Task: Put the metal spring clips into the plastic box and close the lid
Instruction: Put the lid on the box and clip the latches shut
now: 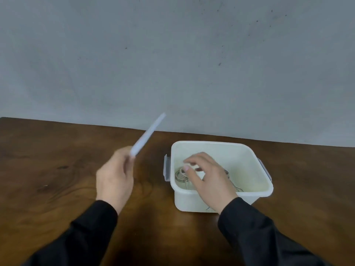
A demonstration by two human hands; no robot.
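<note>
A white plastic box (pixel 249 154) with grey side latches stands open on the brown wooden table. Metal spring clips (pixel 180 174) lie on its floor, partly hidden. My right hand (pixel 209 181) reaches down into the box over the clips, fingers curled around a pale object that looks like a clip; the grip is blurred. My left hand (pixel 115 177) is raised left of the box and holds the box's white lid (pixel 148 134) by one edge, seen edge-on and tilted up to the right.
The wooden table (pixel 57 169) ends at a grey wall behind. A grey latch (pixel 166 167) sticks out from the box's left side, another at its right (pixel 266 167). Black sleeves cover both forearms.
</note>
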